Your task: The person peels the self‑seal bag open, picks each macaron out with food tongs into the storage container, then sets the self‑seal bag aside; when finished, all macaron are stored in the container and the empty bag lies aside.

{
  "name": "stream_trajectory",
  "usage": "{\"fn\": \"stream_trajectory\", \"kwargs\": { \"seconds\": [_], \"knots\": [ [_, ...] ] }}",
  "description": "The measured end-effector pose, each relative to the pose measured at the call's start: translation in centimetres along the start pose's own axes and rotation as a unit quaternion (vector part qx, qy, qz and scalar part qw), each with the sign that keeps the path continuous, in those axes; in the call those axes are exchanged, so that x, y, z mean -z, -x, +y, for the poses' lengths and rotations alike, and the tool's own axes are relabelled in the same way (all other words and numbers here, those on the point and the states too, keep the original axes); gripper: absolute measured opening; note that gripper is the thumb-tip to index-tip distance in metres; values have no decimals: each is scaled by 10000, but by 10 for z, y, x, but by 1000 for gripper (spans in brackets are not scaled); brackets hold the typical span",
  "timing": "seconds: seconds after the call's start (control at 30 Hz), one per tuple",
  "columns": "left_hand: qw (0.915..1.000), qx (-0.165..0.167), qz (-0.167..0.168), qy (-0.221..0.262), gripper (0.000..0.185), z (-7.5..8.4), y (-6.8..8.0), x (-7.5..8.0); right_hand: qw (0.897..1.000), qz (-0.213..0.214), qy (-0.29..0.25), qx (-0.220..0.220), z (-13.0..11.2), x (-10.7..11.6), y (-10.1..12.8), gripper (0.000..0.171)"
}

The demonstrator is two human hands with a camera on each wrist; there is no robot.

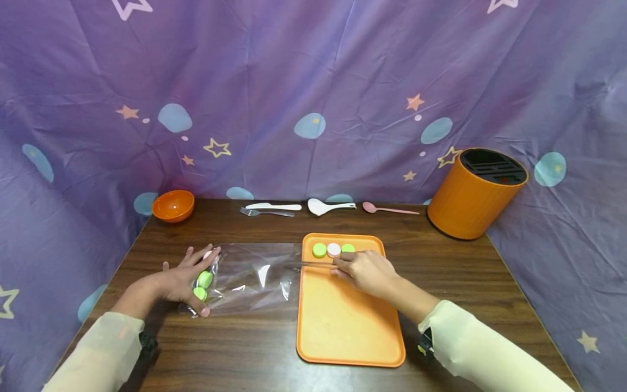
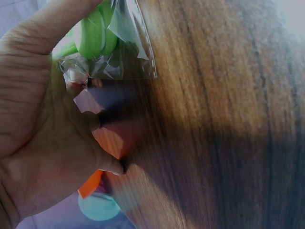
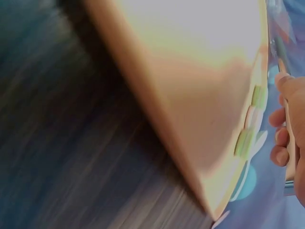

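Holding clear bag flat on surface, left hand grips closed end w/ 2 green discs inside, right hand pinches mouth edge; approx 3 discs left on tray.

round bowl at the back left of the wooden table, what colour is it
Orange: the round plastic bowl is a glossy orange, seen best in the head view.

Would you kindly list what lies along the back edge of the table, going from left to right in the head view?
Orange plastic bowl → white plastic knife → white rice paddle → pink plastic spoon → orange cylindrical knife block.
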State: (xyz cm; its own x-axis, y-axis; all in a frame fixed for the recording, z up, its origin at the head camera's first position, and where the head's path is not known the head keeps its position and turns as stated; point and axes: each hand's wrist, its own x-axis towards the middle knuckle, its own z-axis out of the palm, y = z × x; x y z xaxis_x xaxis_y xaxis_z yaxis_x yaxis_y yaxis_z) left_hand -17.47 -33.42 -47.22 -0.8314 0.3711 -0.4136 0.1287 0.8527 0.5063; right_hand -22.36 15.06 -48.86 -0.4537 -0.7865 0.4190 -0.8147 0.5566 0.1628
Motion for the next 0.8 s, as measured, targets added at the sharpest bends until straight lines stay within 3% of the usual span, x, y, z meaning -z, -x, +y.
{"fn": "stream_trajectory", "kwargs": {
  "seconds": [0.2,0.47,0.8],
  "knots": [
    [10000,12,26,-2,157,0,0,0,9997,-46,132,178,-15,-6,-20,28],
    [10000,64,-21,37,157,1,1,3,9992,-306,53,261,-36,-11,-44,22],
    [9999,34,-79,110,157,-3,-1,4,9961,-26,-880,84,-54,-17,-63,26]
  ]
}}
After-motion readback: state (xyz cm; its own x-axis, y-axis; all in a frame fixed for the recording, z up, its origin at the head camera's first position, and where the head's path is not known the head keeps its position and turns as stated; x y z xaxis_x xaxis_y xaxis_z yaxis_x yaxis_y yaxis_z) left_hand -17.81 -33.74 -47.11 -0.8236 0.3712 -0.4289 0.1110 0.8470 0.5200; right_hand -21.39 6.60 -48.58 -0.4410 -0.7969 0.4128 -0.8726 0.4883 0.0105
